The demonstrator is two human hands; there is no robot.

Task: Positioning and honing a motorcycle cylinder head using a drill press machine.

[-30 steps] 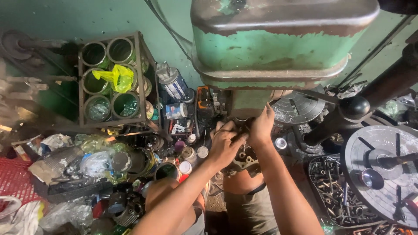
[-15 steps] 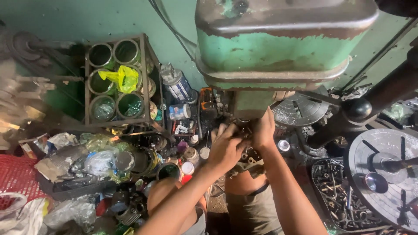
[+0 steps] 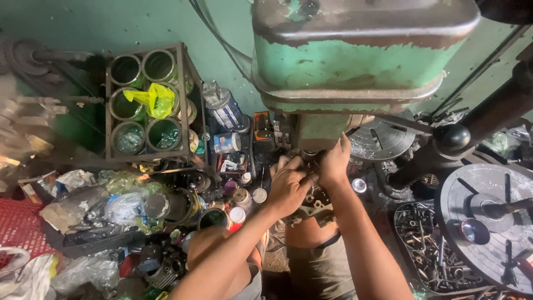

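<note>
Both hands are up under the green drill press head (image 3: 355,61). Left hand (image 3: 288,189) is curled, fingers pinching something small at the spindle (can't make out what exactly). Right hand (image 3: 335,164) is cupped against the same spot, touching the left. A grey metal casting (image 3: 311,208) sits right below them, beside the cluttered cans (image 3: 241,197).

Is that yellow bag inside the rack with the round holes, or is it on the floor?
In the rack. The yellow bag sits stuffed into the metal rack, among its green cans, well above the floor clutter.
</note>
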